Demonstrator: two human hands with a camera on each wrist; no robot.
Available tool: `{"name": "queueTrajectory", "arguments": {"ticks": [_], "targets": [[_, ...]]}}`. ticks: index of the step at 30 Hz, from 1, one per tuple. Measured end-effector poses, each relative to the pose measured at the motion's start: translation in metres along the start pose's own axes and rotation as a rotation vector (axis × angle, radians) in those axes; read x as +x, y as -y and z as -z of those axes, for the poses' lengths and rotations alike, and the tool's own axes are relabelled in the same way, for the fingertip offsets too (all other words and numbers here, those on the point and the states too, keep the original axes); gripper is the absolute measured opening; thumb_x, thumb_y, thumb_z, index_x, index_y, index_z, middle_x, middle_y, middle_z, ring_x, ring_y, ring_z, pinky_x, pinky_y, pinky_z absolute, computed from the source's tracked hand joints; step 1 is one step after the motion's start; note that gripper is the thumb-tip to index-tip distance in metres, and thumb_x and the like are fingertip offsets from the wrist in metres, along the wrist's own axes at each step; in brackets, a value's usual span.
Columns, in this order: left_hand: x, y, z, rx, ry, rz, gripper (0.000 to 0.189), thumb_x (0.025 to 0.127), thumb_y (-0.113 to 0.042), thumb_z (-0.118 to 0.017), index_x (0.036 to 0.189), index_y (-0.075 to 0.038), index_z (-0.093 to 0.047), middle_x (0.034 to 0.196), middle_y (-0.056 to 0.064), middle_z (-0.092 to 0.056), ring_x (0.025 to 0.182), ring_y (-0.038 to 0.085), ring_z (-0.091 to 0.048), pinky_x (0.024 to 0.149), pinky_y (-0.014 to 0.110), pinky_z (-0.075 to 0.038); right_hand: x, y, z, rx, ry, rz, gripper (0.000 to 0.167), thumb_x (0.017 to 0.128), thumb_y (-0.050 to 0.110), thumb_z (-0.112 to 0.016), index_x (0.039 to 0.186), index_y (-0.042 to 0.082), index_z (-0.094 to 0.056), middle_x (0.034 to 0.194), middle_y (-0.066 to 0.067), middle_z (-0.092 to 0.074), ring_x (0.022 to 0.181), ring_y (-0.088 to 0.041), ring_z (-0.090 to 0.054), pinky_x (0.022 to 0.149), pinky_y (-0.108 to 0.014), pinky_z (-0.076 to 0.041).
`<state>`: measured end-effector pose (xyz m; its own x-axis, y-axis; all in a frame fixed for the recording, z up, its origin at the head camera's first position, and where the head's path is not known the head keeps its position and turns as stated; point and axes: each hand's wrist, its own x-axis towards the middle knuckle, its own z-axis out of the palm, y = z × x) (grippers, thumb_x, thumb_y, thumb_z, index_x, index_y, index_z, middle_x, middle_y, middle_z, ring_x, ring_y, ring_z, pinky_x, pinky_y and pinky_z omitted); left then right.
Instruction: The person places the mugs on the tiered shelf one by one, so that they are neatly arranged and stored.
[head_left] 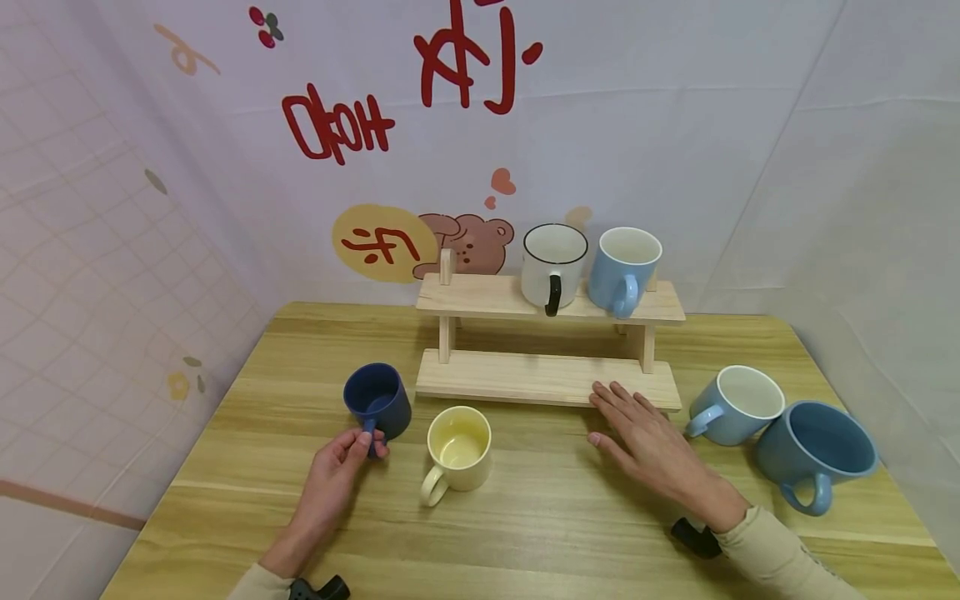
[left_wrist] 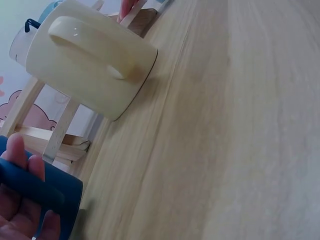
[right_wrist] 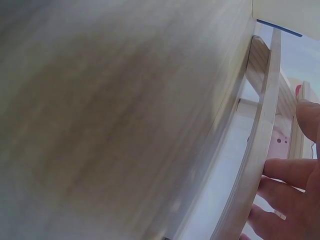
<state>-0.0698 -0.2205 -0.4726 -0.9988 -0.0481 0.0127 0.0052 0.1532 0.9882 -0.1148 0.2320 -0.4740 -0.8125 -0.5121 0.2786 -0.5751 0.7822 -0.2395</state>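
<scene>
My left hand point(head_left: 341, 462) pinches the handle of a dark blue mug point(head_left: 384, 400) that stands upright on the table, left of the wooden shelf. In the left wrist view, the fingers point(left_wrist: 17, 152) wrap the handle of this blue mug point(left_wrist: 65, 192). A pale yellow mug point(head_left: 459, 450) stands just to the right, its handle toward me. My right hand point(head_left: 660, 450) stretches forward with straight fingers, fingertips at the front edge of the lower board point(head_left: 525, 377) of the two-tier shelf. The right wrist view shows its fingertips right against the board's edge point(right_wrist: 257, 150).
On the upper board point(head_left: 480, 296) stand a white mug with black rim point(head_left: 551, 267) and a light blue mug point(head_left: 618, 275). To the right of my right hand, a pale blue mug point(head_left: 723, 417) and a larger blue mug point(head_left: 802, 458) stand on the table point(head_left: 540, 542). A printed cloth point(head_left: 637, 150) hangs behind.
</scene>
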Motion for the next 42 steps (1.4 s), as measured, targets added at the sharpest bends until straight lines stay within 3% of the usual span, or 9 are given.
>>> {"name": "queueTrajectory", "arguments": {"ticks": [8, 13, 19, 25, 33, 42], "targets": [[-0.002, -0.001, 0.001, 0.02, -0.079, -0.012, 0.033, 0.111, -0.015, -0.049, 0.112, 0.014, -0.064, 0.09, 0.021, -0.069, 0.089, 0.013, -0.068, 0.088, 0.017, -0.05, 0.0, 0.001, 0.001, 0.012, 0.009, -0.008, 0.061, 0.102, 0.033, -0.066, 0.15, -0.002, -0.052, 0.158, -0.017, -0.046, 0.146, -0.042, -0.041, 0.116, -0.062, -0.031], [-0.003, -0.006, 0.002, 0.014, -0.12, -0.052, 0.033, 0.111, -0.014, -0.048, 0.11, 0.015, -0.064, 0.086, 0.013, -0.069, 0.085, 0.012, -0.067, 0.088, 0.016, -0.05, 0.0, 0.001, 0.001, 0.014, -0.004, -0.004, 0.06, 0.102, 0.032, -0.067, 0.149, -0.002, -0.052, 0.158, -0.017, -0.047, 0.145, -0.042, -0.042, 0.115, -0.062, -0.032], [0.002, -0.026, 0.0, 0.012, -0.133, -0.157, 0.033, 0.111, -0.014, -0.048, 0.108, 0.014, -0.065, 0.086, 0.015, -0.068, 0.087, 0.017, -0.069, 0.09, 0.017, -0.051, -0.001, 0.0, 0.0, 0.017, -0.013, -0.003, 0.06, 0.102, 0.032, -0.067, 0.149, -0.002, -0.052, 0.158, -0.017, -0.047, 0.145, -0.042, -0.042, 0.115, -0.063, -0.032], [0.01, -0.053, -0.009, -0.028, -0.139, -0.182, 0.033, 0.111, -0.018, -0.05, 0.109, 0.011, -0.066, 0.088, 0.015, -0.068, 0.091, 0.019, -0.066, 0.091, 0.02, -0.05, -0.001, 0.001, 0.0, 0.018, -0.015, -0.002, 0.06, 0.102, 0.032, -0.067, 0.149, -0.002, -0.052, 0.158, -0.017, -0.046, 0.145, -0.042, -0.042, 0.115, -0.062, -0.032], [0.025, -0.085, -0.032, -0.125, -0.096, -0.235, 0.029, 0.109, -0.013, -0.053, 0.108, 0.013, -0.066, 0.083, 0.005, -0.068, 0.091, 0.017, -0.067, 0.095, 0.025, -0.051, -0.002, 0.0, -0.001, 0.018, -0.021, -0.004, 0.061, 0.102, 0.033, -0.067, 0.15, -0.001, -0.051, 0.159, -0.016, -0.046, 0.146, -0.041, -0.041, 0.115, -0.062, -0.032], [0.038, -0.115, -0.053, -0.169, 0.017, -0.248, 0.03, 0.109, -0.019, -0.056, 0.115, 0.008, -0.067, 0.087, 0.003, -0.072, 0.099, 0.023, -0.066, 0.104, 0.033, -0.048, -0.003, -0.001, -0.002, 0.022, -0.035, 0.004, 0.061, 0.102, 0.035, -0.066, 0.15, -0.001, -0.052, 0.158, -0.016, -0.046, 0.145, -0.041, -0.042, 0.115, -0.061, -0.033]]}}
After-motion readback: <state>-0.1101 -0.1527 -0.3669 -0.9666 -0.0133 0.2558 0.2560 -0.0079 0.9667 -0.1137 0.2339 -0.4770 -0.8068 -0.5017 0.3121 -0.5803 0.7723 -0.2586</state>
